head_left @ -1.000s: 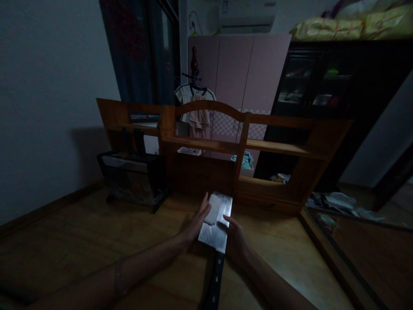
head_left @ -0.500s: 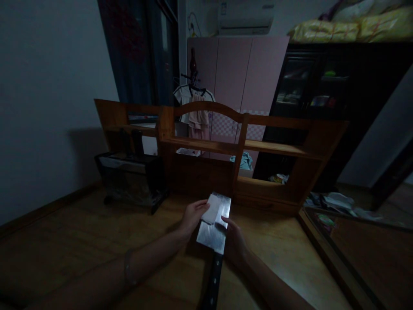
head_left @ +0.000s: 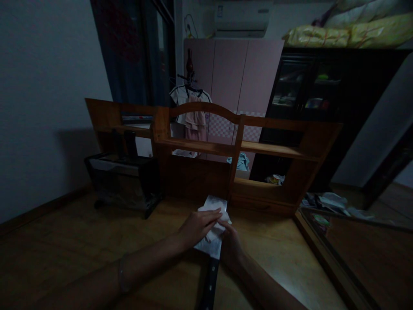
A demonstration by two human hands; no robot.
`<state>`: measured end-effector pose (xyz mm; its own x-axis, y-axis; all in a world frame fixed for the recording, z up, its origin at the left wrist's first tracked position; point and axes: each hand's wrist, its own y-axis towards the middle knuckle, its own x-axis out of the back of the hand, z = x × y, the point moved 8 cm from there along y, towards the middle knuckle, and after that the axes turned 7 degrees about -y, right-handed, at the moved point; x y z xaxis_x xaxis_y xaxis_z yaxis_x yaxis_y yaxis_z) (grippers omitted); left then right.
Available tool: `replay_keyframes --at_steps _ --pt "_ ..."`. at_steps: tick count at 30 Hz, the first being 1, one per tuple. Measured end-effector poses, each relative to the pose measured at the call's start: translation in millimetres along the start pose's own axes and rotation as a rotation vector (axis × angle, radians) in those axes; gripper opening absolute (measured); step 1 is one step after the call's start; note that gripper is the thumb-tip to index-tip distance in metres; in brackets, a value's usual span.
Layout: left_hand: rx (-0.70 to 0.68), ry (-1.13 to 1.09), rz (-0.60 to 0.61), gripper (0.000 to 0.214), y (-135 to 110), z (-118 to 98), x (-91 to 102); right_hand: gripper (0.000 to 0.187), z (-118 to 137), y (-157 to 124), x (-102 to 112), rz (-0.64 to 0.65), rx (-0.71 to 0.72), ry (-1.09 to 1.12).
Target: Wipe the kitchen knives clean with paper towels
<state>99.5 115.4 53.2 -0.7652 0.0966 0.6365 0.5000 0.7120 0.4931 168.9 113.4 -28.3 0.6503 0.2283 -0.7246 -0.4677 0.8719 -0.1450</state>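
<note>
A cleaver point(head_left: 213, 249) with a broad metal blade and a black riveted handle points away from me, its handle toward the bottom of the view. My right hand point(head_left: 232, 249) grips the blade from its right side, thumb over the face. On that face lies a crumpled white tissue point(head_left: 214, 234). My left hand point(head_left: 197, 227) presses the tissue onto the blade, fingers together and reaching toward the right thumb. The hidden undersides of both hands lie below the blade and tissue.
Beyond my hands stands a wooden shelf unit point(head_left: 200, 147) on the wooden surface point(head_left: 155, 249). A dark glass-fronted box point(head_left: 121, 183) is at its left. A raised wooden edge point(head_left: 318, 252) runs along the right, with papers point(head_left: 334, 201) behind it.
My left hand has moved right across the blade with the tissue, which now looks crumpled and spread under the fingers. The cleaver stays in my right hand. The view has shifted slightly.
</note>
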Motion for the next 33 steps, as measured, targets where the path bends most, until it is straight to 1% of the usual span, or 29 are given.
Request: replay_keyframes --at_steps 2,4,9,14,16,19,21,24,28,33 --pt "-0.042 0.067 0.053 0.038 0 0 -6.7 0.020 1 0 1 -0.003 0.005 0.013" --pt "-0.062 0.095 0.078 0.039 0 0 -7.7 0.022 1 -1 0 0.001 -0.003 0.024" --pt "-0.106 0.092 0.188 0.038 1 -3 -6.9 0.031 2 0 -1 0.012 -0.006 0.044" --pt "-0.139 0.072 0.241 0.036 0 3 -7.1 0.036 2 2 -2 0.034 -0.003 0.049" --pt "-0.174 0.110 0.267 0.037 -1 2 -7.1 0.038 1 3 -2 0.054 -0.012 0.058" --pt "-0.235 0.227 0.332 0.040 -5 -7 -6.3 0.042 -1 3 -3 0.084 -0.033 0.077" --pt "-0.235 0.307 0.362 0.040 -7 -12 -3.3 0.043 -2 3 -4 0.100 -0.045 0.089" --pt "-0.204 0.390 0.380 0.041 -9 -13 2.1 0.044 -1 2 -6 0.116 -0.047 0.101" --pt "-0.208 0.429 0.407 0.046 -12 -12 3.4 0.044 2 1 -9 0.121 -0.037 0.107" --pt "-0.227 0.466 0.441 0.047 -10 -13 3.7 0.045 1 0 -11 0.133 -0.037 0.113"
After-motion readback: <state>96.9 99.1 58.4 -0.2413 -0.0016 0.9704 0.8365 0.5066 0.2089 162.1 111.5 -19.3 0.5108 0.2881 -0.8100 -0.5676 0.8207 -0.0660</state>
